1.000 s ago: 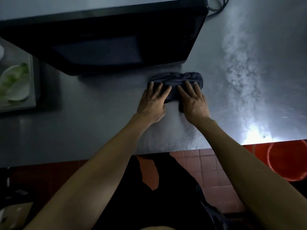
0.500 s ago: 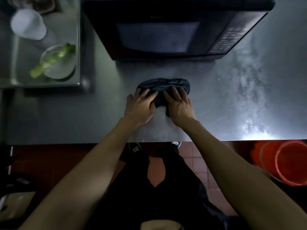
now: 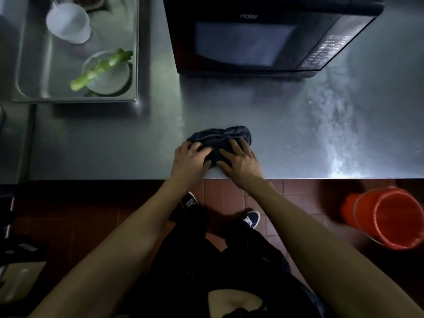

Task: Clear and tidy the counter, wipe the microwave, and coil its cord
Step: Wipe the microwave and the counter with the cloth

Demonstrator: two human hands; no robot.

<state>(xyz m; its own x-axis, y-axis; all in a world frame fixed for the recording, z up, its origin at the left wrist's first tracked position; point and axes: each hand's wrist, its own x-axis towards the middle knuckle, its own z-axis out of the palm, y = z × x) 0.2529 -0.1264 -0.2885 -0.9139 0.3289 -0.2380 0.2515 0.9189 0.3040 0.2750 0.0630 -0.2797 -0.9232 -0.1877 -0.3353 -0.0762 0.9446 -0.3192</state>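
cloth long axis left-right on counter | both hands' fingers flat, pressing it

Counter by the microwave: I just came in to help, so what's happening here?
A person stands at the steel counter with both hands on a bunched dark cloth near its front edge: left hand on its left side, right hand on its right. The microwave sits behind, door closed. A cup and a green stalk lie in the sink.
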